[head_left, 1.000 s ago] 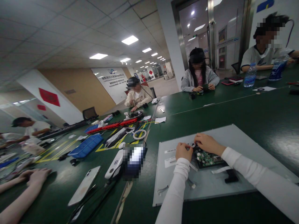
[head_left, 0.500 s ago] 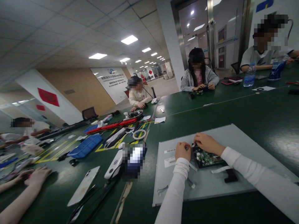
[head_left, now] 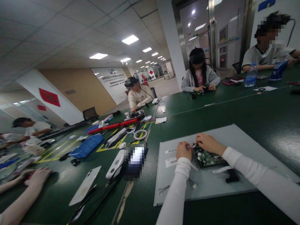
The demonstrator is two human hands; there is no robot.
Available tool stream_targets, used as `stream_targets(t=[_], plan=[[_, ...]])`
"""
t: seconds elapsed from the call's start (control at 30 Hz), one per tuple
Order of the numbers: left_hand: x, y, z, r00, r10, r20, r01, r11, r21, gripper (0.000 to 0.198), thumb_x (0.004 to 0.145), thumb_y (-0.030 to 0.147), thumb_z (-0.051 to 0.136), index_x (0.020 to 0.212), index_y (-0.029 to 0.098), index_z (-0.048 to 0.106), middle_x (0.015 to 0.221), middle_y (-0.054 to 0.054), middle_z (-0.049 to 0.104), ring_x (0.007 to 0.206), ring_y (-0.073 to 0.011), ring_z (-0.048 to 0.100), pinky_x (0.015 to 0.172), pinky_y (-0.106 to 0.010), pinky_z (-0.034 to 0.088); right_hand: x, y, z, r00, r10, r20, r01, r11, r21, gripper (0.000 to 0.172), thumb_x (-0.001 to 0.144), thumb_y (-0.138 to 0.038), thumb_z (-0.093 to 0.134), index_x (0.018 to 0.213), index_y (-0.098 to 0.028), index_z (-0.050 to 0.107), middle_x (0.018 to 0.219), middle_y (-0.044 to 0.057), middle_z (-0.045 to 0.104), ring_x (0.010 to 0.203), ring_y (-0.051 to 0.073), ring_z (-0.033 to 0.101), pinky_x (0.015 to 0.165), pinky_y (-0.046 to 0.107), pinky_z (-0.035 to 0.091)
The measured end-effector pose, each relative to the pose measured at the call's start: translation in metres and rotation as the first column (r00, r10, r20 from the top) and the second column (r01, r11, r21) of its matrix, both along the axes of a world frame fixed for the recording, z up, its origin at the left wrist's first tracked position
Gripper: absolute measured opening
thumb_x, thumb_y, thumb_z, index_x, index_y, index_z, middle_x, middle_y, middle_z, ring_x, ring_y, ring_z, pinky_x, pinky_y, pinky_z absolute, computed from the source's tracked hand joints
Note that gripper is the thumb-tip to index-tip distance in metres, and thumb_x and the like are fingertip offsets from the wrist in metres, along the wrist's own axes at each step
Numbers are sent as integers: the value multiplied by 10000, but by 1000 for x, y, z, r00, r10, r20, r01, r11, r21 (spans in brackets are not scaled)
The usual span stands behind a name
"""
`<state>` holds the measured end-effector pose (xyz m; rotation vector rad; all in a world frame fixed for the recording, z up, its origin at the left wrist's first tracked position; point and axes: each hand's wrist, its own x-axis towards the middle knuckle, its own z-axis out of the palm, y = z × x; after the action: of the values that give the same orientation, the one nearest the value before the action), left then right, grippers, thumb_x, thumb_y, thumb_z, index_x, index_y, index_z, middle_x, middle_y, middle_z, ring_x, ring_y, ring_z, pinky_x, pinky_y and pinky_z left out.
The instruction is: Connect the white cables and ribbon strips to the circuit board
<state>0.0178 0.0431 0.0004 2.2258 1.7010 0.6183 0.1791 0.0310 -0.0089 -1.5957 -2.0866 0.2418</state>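
A green circuit board (head_left: pixel 208 159) in a black frame lies on a grey panel (head_left: pixel 168 190) in front of me. At the board's upper left corner, a short pale strip (head_left: pixel 193 145), perhaps a ribbon cable, stretches between my hands. My left hand (head_left: pixel 183 150) is closed, thumb and fingertips pinching the strip's left end. My right hand (head_left: pixel 208 143) reaches over the board's far edge, its fingers bent down at the strip's other end; its exact grip is hidden. A white flat cable (head_left: pixel 221 169) and a black piece (head_left: pixel 232 176) lie near the board.
Left of the panel are a white device with a cable (head_left: pixel 116 165), a lit phone (head_left: pixel 136 161), a white phone (head_left: pixel 85 186) and a blue tray (head_left: pixel 86 146). A co-worker's hands (head_left: pixel 38 178) rest at the far left. Several people sit around the table.
My left hand has shifted slightly, and more of the pale strip shows between my hands. My right hand stays nearly in place. A co-worker across the table has raised their head.
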Motion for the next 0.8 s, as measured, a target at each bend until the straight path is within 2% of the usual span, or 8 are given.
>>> stream_targets(t=[0.23, 0.47, 0.63, 0.8], plan=[[-5, 6, -4, 998, 3, 68, -2, 1000, -9, 201, 692, 46, 466, 765, 184, 593, 849, -31, 517, 738, -118, 517, 698, -217, 401, 0, -1, -1, 1000, -14, -17, 14, 1000, 19, 231, 757, -131, 412, 828, -192, 623, 886, 27, 559, 859, 125, 498, 769, 207, 332], [-9, 14, -9, 991, -14, 133, 11, 1000, 19, 191, 685, 31, 478, 748, 155, 609, 813, -34, 526, 737, -112, 522, 722, -212, 405, 1, 1, -2, 999, -28, -35, 29, 999, 25, 239, 761, -118, 397, 857, -182, 606, 889, 33, 556, 860, 120, 500, 779, 200, 325], [-7, 10, -4, 993, -29, 116, 27, 999, 20, 131, 748, 166, 494, 745, 145, 623, 779, -41, 535, 700, -114, 519, 717, -231, 404, 1, 0, -2, 999, -28, -36, 29, 999, 22, 225, 754, -119, 405, 829, -185, 606, 879, 30, 557, 848, 119, 500, 766, 199, 323], [-6, 6, -2, 990, -94, 108, 93, 996, 9, 214, 723, 350, 550, 734, 152, 632, 770, -36, 534, 679, -120, 511, 698, -240, 406, 0, -1, -1, 999, -36, -33, 37, 999, 23, 219, 752, -118, 405, 813, -184, 604, 872, 30, 558, 850, 122, 498, 760, 205, 323]])
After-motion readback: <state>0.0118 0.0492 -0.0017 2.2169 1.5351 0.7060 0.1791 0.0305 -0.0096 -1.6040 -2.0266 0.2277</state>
